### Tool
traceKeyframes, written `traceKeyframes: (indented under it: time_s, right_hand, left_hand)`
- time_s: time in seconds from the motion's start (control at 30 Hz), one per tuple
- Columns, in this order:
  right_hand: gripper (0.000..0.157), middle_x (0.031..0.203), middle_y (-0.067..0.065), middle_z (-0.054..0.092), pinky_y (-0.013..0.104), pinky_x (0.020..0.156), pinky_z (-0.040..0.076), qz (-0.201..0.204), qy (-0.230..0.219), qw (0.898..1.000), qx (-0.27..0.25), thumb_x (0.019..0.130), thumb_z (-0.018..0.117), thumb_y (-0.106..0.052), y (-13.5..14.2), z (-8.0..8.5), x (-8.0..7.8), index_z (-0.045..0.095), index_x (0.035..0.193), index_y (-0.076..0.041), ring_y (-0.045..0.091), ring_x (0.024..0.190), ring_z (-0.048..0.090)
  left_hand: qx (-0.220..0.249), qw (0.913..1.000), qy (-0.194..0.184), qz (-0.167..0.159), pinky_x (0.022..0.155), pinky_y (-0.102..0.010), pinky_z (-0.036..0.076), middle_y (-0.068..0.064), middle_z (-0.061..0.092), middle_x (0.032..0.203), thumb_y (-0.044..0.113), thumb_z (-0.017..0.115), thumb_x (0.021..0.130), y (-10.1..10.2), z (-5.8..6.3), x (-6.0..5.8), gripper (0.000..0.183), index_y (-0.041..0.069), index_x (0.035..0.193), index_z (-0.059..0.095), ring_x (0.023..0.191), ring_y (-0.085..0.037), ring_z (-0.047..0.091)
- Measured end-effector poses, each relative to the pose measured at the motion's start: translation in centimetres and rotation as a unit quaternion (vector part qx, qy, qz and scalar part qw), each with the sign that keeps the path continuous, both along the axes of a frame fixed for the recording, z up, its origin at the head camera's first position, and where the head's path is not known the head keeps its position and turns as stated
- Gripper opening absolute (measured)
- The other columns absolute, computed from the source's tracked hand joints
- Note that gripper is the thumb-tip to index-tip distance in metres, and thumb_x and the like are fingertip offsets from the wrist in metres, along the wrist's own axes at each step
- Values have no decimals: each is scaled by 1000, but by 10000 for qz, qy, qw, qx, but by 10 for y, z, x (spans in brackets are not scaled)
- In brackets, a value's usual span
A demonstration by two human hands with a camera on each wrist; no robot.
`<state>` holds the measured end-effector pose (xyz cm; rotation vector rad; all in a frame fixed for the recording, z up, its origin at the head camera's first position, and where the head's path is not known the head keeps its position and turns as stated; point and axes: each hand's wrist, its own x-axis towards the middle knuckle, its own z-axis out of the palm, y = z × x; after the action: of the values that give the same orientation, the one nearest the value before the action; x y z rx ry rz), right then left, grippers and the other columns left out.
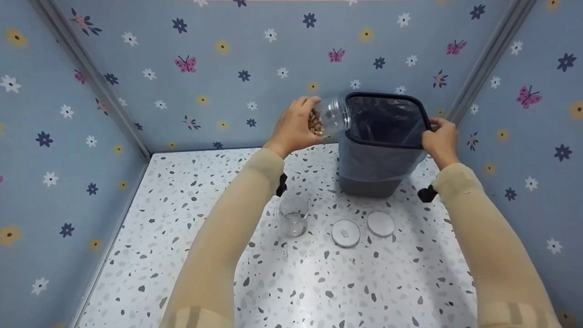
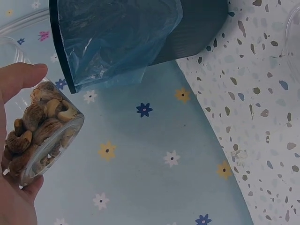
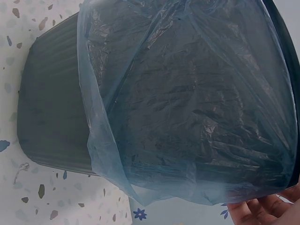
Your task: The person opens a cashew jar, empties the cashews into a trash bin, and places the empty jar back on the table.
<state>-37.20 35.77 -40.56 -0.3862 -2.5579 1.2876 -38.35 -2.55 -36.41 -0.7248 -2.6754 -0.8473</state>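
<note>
My left hand [image 1: 296, 126] grips a clear jar [image 1: 336, 114] tipped on its side, its mouth at the left rim of a grey trash bin [image 1: 364, 186]. Brown cashew nuts in their skins [image 2: 37, 124] lie in the bottom end of the jar. A thin bluish plastic bag [image 3: 187, 103] lines the bin and folds down over its outside. On the bin's right rim, my right hand [image 1: 442, 139] holds the edge, thumb on top and fingers outside. The bin's floor is too dark to make out.
Nearer me on the speckled white table [image 1: 205, 205] stands a clear glass jar [image 1: 294, 217]. Two round white lids [image 1: 345, 233] lie to its right, in front of the bin. Blue flowered panels [image 1: 255, 50] wall the table at the back and both sides.
</note>
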Motion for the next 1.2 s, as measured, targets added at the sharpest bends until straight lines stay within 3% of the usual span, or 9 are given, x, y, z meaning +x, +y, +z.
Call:
traceKeyframes:
  time_s: [0.37,0.6,0.8,0.93,1.2]
  right_hand:
    - [57,135,22,64,27,81,52,-62,-31,10000,-8,100,47,-5,1,-1,-1,54,157,-3,24,104,62]
    - [61,143,27,63,41,97,51,45,-86,9999,-27,99,43,-4,2,0,-2,52,160,-3,36,123,60]
    - [61,144,27,63,47,105,52,-31,-98,9999,-62,99,43,-4,1,0,-3,52,160,-3,38,126,60]
    - [60,143,27,64,46,103,53,-78,-67,9999,-64,99,44,-3,0,0,-3,53,158,-2,37,124,61]
    - [58,141,24,63,34,87,52,-84,-134,9999,-51,101,45,-3,-2,1,-1,54,158,-4,29,112,61]
  left_hand:
    - [-329,9992,199,-75,119,-45,49,-7,59,150,21,93,80,17,5,-6,87,17,157,52,135,-28,56]
    - [-612,9975,344,-65,119,-44,49,-6,60,150,30,90,82,25,4,-9,85,16,157,52,135,-28,57]
    - [-988,9933,601,-54,118,-46,49,-8,60,150,24,84,84,29,6,-13,80,13,157,53,135,-31,57]
    - [-1248,9898,679,-67,119,-46,48,-9,60,149,15,78,85,31,8,-14,78,13,158,52,134,-32,57]
    - [-1563,9847,768,-101,122,-43,45,-9,60,150,18,84,83,38,14,-16,82,14,158,51,136,-30,57]
